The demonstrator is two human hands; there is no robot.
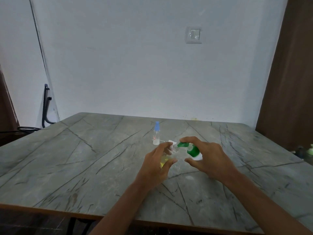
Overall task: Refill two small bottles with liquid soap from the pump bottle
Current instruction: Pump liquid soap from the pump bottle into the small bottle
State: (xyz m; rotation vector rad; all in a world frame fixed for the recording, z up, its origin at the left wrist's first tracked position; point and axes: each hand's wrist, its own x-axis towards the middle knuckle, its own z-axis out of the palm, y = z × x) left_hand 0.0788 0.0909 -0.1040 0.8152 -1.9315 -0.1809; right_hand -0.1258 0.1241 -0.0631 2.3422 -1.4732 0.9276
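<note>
**Hazards**

- The left hand (pixel 157 164) grips a small clear plastic bottle with yellow liquid at its base (pixel 165 160). The bottle is tilted, and its open threaded neck points at the nozzle of the green pump bottle with a white base (pixel 194 151). The neck is narrow. If the nozzle sits off the opening when the pump is pressed, soap will probably run down the threads and onto the grey veined stone-pattern worktop (pixel 101 158).
- The right hand (pixel 209 158) holds the pump bottle in the air, fingers curled over the pump head and thumb near the base. Nothing supports either bottle from below, so a hard press could jolt the two apart.
- Soap on smooth plastic makes a slippery grip, and the small bottle could slip.
- Tilting further could spill the yellow liquid already inside.

**Location**

Both held bottles are above the middle of the worktop. A second small clear bottle with a pale blue cap (pixel 156 133) stands upright just beyond them, toward the far edge. A white removed cap part (pixel 170 141) lies beside it.

**Materials and shapes**

- Small bottles: thin transparent cylinders with a ribbed screw neck.
- Pump bottle: glossy, rounded and opaque.
- Worktop: flat and matt, with dark crack-like veins and a brown wooden strip along the near edge.
</note>
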